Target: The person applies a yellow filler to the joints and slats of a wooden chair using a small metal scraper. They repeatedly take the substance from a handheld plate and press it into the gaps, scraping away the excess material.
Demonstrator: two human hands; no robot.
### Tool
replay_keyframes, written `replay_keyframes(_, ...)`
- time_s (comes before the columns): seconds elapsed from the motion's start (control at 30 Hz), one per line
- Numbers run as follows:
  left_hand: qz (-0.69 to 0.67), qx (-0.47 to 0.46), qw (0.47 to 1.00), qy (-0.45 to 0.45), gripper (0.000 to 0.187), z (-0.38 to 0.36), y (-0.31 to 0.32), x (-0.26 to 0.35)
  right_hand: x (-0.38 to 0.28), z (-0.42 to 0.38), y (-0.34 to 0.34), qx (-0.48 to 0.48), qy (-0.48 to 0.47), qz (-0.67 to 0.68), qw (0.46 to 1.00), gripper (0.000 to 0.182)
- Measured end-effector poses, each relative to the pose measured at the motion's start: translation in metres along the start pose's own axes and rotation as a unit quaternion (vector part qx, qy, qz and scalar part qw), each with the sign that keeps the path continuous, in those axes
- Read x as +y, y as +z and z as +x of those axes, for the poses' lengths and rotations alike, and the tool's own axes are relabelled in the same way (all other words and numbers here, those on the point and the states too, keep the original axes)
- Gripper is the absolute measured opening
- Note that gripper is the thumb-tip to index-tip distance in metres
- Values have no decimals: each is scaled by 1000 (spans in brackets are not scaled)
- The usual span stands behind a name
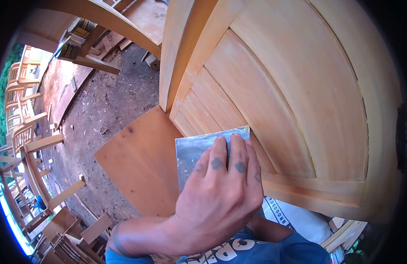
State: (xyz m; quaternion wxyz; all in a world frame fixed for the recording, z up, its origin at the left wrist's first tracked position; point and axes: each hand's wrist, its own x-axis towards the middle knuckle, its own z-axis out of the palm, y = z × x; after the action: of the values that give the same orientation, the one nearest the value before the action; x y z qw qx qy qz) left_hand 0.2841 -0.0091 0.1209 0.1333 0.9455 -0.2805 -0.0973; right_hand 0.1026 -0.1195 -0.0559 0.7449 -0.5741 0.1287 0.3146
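Observation:
My left hand (pixel 221 189) reaches in from the bottom left, its back to the camera and tattoo marks on its fingers. The fingers lie pressed over a flat grey metal sheet (pixel 190 152) with smeared surfaces. The sheet's upper edge is near the lower grooves of a light wooden panel (pixel 274 101); contact cannot be made out. The panel has curved boards, a frame and pale filler-like streaks along its joints. My right forearm comes from the lower right and passes behind the left hand, so my right hand is hidden.
A brown board (pixel 137 163) lies left of the panel. Further left are wooden chair frames (pixel 25 105), loose wood pieces and dirt ground with shavings. Two cans (pixel 69 50) stand at the upper left, near a curved wooden beam (pixel 111 26). A white printed bag (pixel 300 220) is below the panel.

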Motion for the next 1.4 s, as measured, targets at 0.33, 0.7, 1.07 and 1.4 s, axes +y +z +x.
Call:
replay_keyframes(0.33, -97, 41, 994, -25, 47, -18, 6, 16, -20, -15, 6, 26, -54, -17, 998, 21)
replay_keyframes(0.7, -106, 107, 975, -163, 27, 25, -30, -81, 6, -8, -3, 1, 1, 3, 1000, 19)
replay_keyframes(1.07, -9, 47, 987, -152, 25, 52, -44, -74, 14, -12, -9, 26, -16, 36, 999, 17)
replay_keyframes(1.4, -26, -50, 990, -132, 11, 42, -30, 13, -4, -13, -8, -21, -52, 21, 998, 26)
